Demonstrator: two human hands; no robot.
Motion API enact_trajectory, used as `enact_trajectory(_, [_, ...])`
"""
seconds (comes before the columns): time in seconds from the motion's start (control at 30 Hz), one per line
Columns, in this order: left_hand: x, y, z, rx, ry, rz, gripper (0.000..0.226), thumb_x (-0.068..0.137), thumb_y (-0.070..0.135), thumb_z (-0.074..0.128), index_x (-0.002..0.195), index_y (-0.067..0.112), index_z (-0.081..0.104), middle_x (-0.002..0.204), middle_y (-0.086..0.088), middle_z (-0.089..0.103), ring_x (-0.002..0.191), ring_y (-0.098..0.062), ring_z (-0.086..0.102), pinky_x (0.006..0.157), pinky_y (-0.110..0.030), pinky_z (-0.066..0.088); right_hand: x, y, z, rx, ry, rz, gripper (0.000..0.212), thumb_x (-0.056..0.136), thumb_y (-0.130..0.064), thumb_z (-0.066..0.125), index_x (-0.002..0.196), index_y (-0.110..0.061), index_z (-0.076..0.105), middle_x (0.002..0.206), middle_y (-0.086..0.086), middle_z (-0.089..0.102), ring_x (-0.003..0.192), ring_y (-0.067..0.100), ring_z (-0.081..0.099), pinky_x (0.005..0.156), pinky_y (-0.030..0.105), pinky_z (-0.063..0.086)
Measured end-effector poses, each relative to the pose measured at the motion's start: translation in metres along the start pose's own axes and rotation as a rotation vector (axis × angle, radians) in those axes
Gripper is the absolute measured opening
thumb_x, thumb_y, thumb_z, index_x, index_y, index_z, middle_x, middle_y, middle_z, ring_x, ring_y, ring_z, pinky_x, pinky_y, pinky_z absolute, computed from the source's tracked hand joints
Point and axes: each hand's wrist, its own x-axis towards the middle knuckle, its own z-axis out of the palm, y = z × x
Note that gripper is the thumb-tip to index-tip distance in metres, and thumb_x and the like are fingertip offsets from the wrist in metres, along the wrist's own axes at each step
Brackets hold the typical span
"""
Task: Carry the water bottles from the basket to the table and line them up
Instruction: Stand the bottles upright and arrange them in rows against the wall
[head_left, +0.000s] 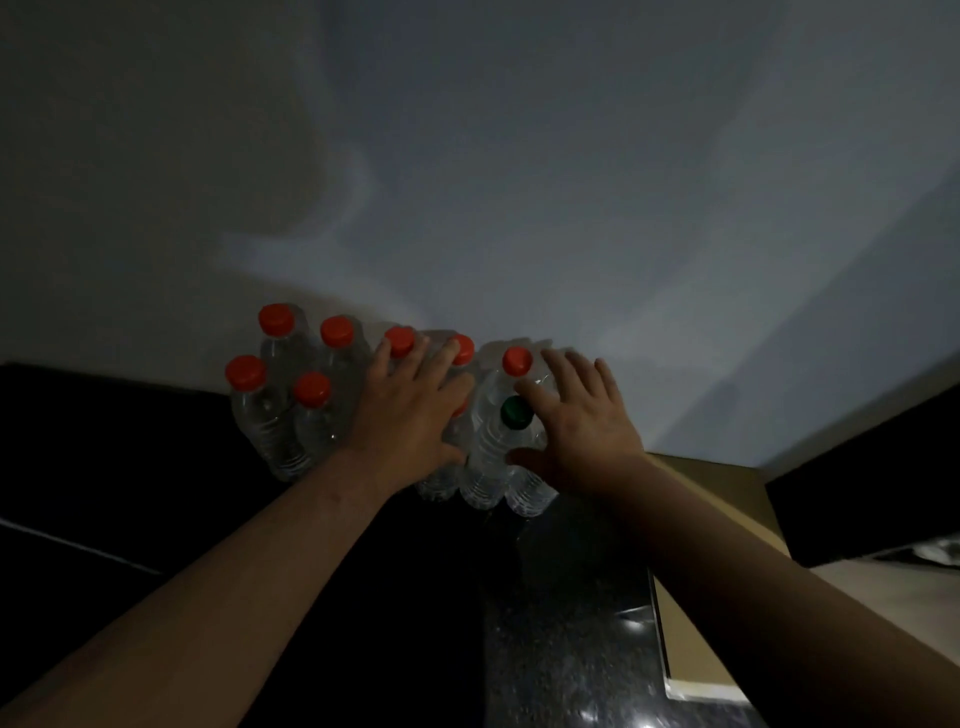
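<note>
Several clear water bottles with orange caps (277, 319) stand in a cluster on the dark table (561, 649) against the wall. One bottle has a green cap (515, 412). My left hand (410, 410) lies with straight fingers over the tops of the middle bottles, its fingertips by two orange caps. My right hand (576, 415) rests with spread fingers on the right bottles, thumb beside the green-capped one and index finger by the orange cap (517, 361). The basket is not in view.
A pale wall (519, 182) rises right behind the bottles. A tan cardboard-like surface (727, 519) lies at the right, with a dark panel (872, 483) beyond it. The scene is dim.
</note>
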Motion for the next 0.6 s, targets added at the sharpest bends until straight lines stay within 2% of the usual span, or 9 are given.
enact_trajectory(0.1, [0.001,-0.001,0.001,0.017,-0.007,-0.001,0.096,0.060,0.066,0.076,0.140,0.024,0.043,0.161,-0.007,0.022,0.148,-0.034,0.018,0.116,-0.060,0.013,0.008,0.003,-0.004,0.044,-0.080,0.021,0.110,0.074,-0.074,0.059,0.153,-0.034,-0.005,0.164,0.007,-0.008,0.149,0.034,-0.007,0.121,0.053,0.002])
enact_trajectory(0.27, [0.002,-0.004,-0.001,-0.029,-0.018,0.003,0.096,0.060,0.063,0.078,0.140,0.024,0.042,0.163,-0.006,0.017,0.150,-0.031,0.014,0.118,-0.057,0.010,0.012,-0.001,0.001,0.079,-0.091,0.041,0.110,0.073,-0.075,0.060,0.152,-0.036,-0.007,0.164,0.000,-0.001,0.149,0.034,-0.006,0.120,0.051,0.010])
enact_trajectory(0.33, [-0.001,-0.003,-0.005,-0.069,-0.034,0.020,0.101,0.064,0.065,0.075,0.147,0.026,0.032,0.164,-0.004,0.010,0.151,-0.030,0.004,0.119,-0.055,0.004,0.011,0.001,0.000,0.085,-0.094,0.038,0.111,0.071,-0.075,0.060,0.152,-0.036,-0.006,0.164,0.000,0.003,0.149,0.034,-0.005,0.121,0.052,0.011])
enact_trajectory(0.4, [-0.007,-0.005,-0.014,-0.165,-0.034,0.022,0.104,0.071,0.067,0.067,0.153,0.028,0.016,0.165,-0.001,0.004,0.151,-0.025,-0.007,0.122,-0.049,-0.002,0.010,0.000,-0.005,0.074,-0.126,0.039,0.109,0.073,-0.079,0.054,0.152,-0.035,-0.007,0.164,0.005,0.000,0.149,0.036,-0.008,0.121,0.054,0.005])
enact_trajectory(0.43, [-0.014,-0.010,-0.020,-0.236,0.010,0.006,0.102,0.074,0.067,0.064,0.153,0.028,0.014,0.164,0.000,0.009,0.151,-0.024,-0.003,0.122,-0.047,0.001,0.010,-0.003,-0.007,0.060,-0.128,0.043,0.105,0.074,-0.082,0.046,0.152,-0.034,-0.006,0.164,0.009,-0.002,0.149,0.036,-0.009,0.120,0.055,0.000])
enact_trajectory(0.47, [-0.022,-0.017,-0.027,-0.324,0.104,-0.021,0.095,0.074,0.063,0.065,0.151,0.028,0.021,0.161,-0.001,0.022,0.150,-0.024,0.009,0.123,-0.045,0.010,0.010,-0.008,-0.010,0.054,-0.096,0.039,0.100,0.077,-0.083,0.040,0.152,-0.032,-0.003,0.163,0.012,-0.002,0.149,0.037,-0.008,0.120,0.055,-0.003])
enact_trajectory(0.53, [-0.048,-0.037,-0.032,-0.549,0.403,-0.144,0.070,0.073,0.047,0.071,0.135,0.027,0.044,0.136,0.001,0.050,0.128,-0.016,0.043,0.112,-0.027,0.032,0.015,-0.029,-0.018,0.082,0.036,-0.021,0.088,0.083,-0.077,0.035,0.152,-0.027,0.013,0.162,0.015,0.009,0.150,0.036,0.002,0.119,0.054,-0.004])
enact_trajectory(0.57, [-0.063,-0.050,-0.027,-0.663,0.555,-0.291,0.060,0.073,0.037,0.074,0.127,0.027,0.048,0.124,0.003,0.054,0.114,-0.009,0.048,0.103,-0.015,0.035,0.020,-0.043,-0.022,0.112,0.094,-0.074,0.081,0.086,-0.071,0.037,0.150,-0.025,0.022,0.160,0.015,0.018,0.149,0.035,0.009,0.120,0.054,-0.001])
enact_trajectory(0.6, [-0.078,-0.064,-0.018,-0.795,0.681,-0.481,0.061,0.073,0.027,0.077,0.126,0.027,0.047,0.121,0.001,0.053,0.110,-0.007,0.049,0.099,-0.011,0.035,0.027,-0.058,-0.025,0.142,0.140,-0.134,0.076,0.087,-0.066,0.042,0.148,-0.022,0.029,0.158,0.015,0.026,0.148,0.034,0.017,0.120,0.054,0.003])
